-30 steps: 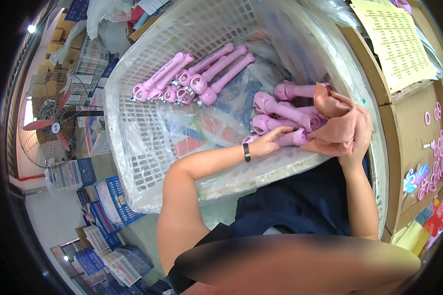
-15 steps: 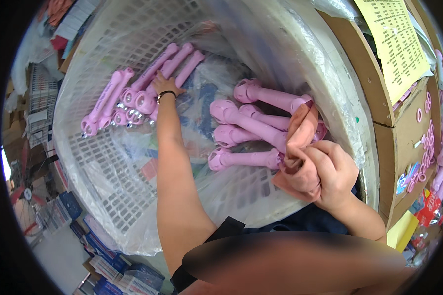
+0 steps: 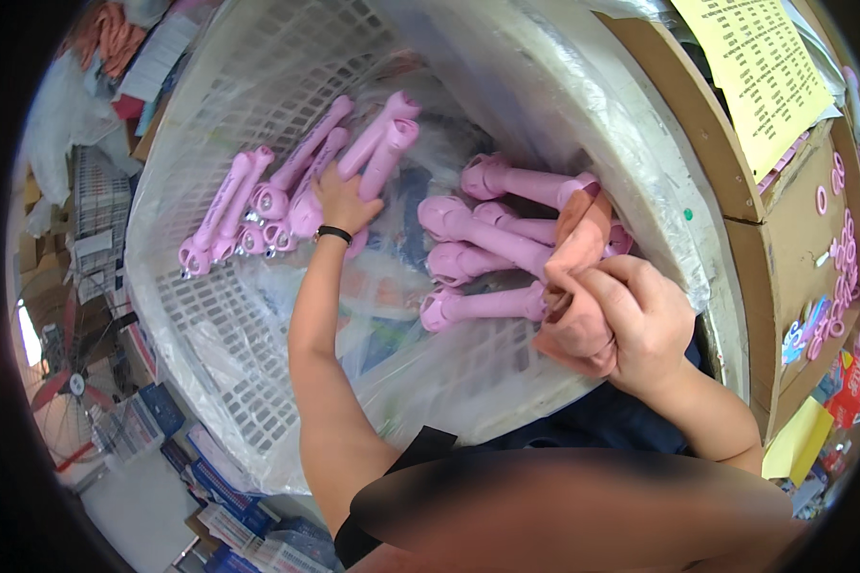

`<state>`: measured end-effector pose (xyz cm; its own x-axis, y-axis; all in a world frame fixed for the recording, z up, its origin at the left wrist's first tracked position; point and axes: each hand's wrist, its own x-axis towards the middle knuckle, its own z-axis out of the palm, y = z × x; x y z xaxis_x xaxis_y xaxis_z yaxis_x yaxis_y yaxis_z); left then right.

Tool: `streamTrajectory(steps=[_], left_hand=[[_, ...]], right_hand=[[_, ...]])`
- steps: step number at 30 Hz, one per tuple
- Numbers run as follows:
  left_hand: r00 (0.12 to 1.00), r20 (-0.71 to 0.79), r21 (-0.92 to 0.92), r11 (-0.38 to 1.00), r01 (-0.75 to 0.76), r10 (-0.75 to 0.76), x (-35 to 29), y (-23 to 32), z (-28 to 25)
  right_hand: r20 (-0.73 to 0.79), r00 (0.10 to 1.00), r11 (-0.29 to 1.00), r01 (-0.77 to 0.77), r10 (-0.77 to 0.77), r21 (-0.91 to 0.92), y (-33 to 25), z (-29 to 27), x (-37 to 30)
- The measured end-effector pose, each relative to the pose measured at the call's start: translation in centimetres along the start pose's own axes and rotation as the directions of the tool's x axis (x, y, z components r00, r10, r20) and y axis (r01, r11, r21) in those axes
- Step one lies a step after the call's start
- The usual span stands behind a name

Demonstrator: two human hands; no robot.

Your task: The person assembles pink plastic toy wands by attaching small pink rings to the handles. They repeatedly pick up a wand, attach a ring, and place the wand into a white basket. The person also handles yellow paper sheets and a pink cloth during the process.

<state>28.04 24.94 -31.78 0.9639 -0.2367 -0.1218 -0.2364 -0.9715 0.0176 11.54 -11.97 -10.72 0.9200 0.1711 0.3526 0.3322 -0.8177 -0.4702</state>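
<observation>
Deep in a white lattice basket (image 3: pixel 248 396), my left hand (image 3: pixel 347 201) is closed round two pink plastic tubes (image 3: pixel 376 134) with wider, holed ends. Their upper ends are raised from the pile, and the fingers are partly hidden behind them. Other pink tubes (image 3: pixel 222 210) lean side by side to the left, silvery bits showing at their lower ends. At the basket's right side, my right hand (image 3: pixel 648 323) clutches a bunched salmon-coloured cloth (image 3: pixel 580 329). Beside that cloth lies a second group of pink tubes (image 3: pixel 492 237), whose right ends it partly covers.
Clear plastic sheeting (image 3: pixel 401 358) lines the basket and drapes over its rim. A cardboard box (image 3: pixel 678 115) with a yellow printed sheet (image 3: pixel 760 86) stands at the right, near small pink rings (image 3: pixel 843 253). At lower left are a fan (image 3: pixel 76 384) and stacked boxes (image 3: pixel 210 477).
My left hand has closed on two pink tubes and drawn them up and to the right, off the others. The right hand keeps its hold on the cloth. The view has shifted slightly.
</observation>
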Motion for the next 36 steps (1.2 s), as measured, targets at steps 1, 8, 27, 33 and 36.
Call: streamTrajectory(steps=[1, 8, 27, 33, 36], left_hand=[[0.988, -0.094, -0.090, 0.987, -0.133, 0.124, -0.8, 0.6, -1.7], [0.732, -0.290, -0.244, 0.692, -0.680, 0.617, 2.3, 8.1, -5.7], [0.929, -0.287, -0.487, 0.800, -0.350, 0.231, -2.4, 14.5, 4.9], [0.944, -0.325, -0.641, 0.719, -0.269, 0.064, -0.4, 8.1, 5.9], [0.966, -0.252, -0.216, 0.976, 0.012, -0.067, 3.1, -0.5, 5.5]], right_hand=[[0.003, 1.000, 1.000, 0.002, -0.002, -0.009, -0.1, 0.1, 0.0], [-0.007, 0.999, 0.999, -0.040, 0.040, -0.006, -0.9, -0.2, -0.1], [0.023, 0.999, 0.999, -0.044, 0.045, -0.020, -0.5, 0.2, -0.9], [0.102, 0.991, 0.996, -0.086, 0.085, 0.007, -0.8, -0.1, -0.7], [0.119, 0.990, 0.997, -0.072, 0.076, -0.036, -0.8, 0.0, -0.3]])
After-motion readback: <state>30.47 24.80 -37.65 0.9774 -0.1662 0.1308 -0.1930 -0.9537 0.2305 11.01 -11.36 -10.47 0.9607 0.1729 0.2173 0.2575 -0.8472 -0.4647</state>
